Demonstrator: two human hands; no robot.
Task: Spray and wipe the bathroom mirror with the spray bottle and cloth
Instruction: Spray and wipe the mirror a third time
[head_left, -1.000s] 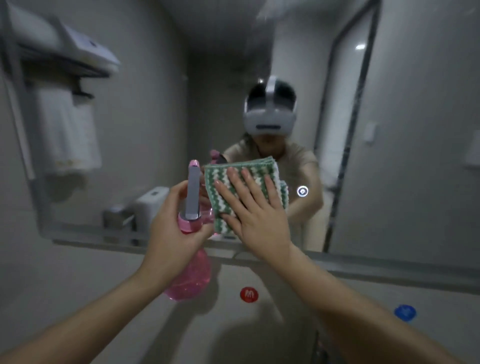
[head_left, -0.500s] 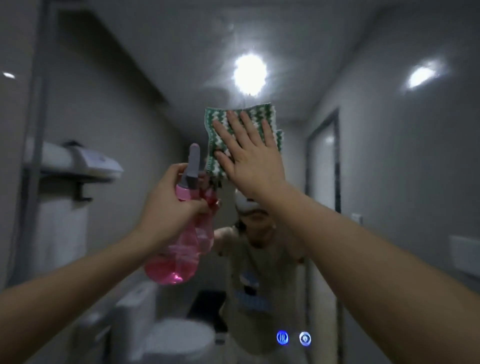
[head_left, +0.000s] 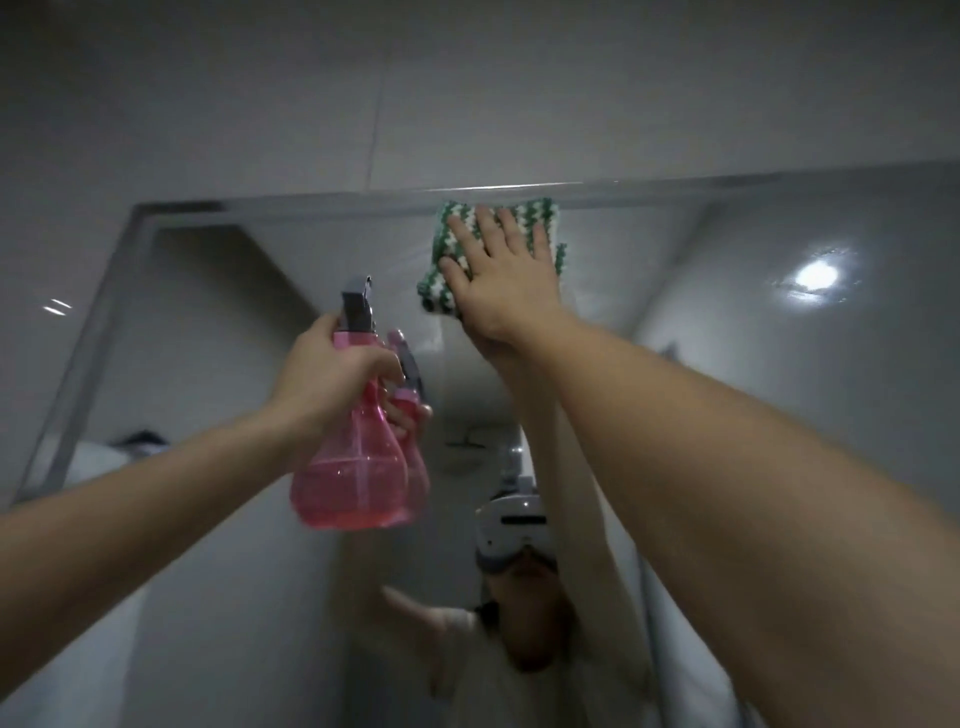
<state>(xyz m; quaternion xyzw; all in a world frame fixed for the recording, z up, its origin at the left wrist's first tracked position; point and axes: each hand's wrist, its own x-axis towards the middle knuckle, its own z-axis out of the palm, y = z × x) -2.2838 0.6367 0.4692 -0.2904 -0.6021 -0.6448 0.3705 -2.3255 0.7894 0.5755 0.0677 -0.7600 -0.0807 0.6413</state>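
The bathroom mirror (head_left: 753, 338) fills the wall ahead, its metal top frame running across the upper view. My right hand (head_left: 506, 280) lies flat with straight fingers on a green-and-white zigzag cloth (head_left: 441, 288), pressing it against the glass just under the top edge. My left hand (head_left: 327, 374) grips the neck of a pink spray bottle (head_left: 353, 478) with a grey nozzle, held upright in the air to the left of and below the cloth. Pink liquid fills the bottle's lower half. Both arms and the bottle are reflected in the glass.
Grey wall tiles (head_left: 363, 104) rise above the mirror. The mirror's left frame (head_left: 88, 343) slants down at the left. A ceiling light's reflection (head_left: 816, 275) glares at the right. A person wearing a white headset (head_left: 511, 530) is reflected low in the middle.
My right hand has slid the cloth upward from the lower part of the mirror to its top edge. My view tilted up with it. The left hand kept holding the bottle, raised alongside.
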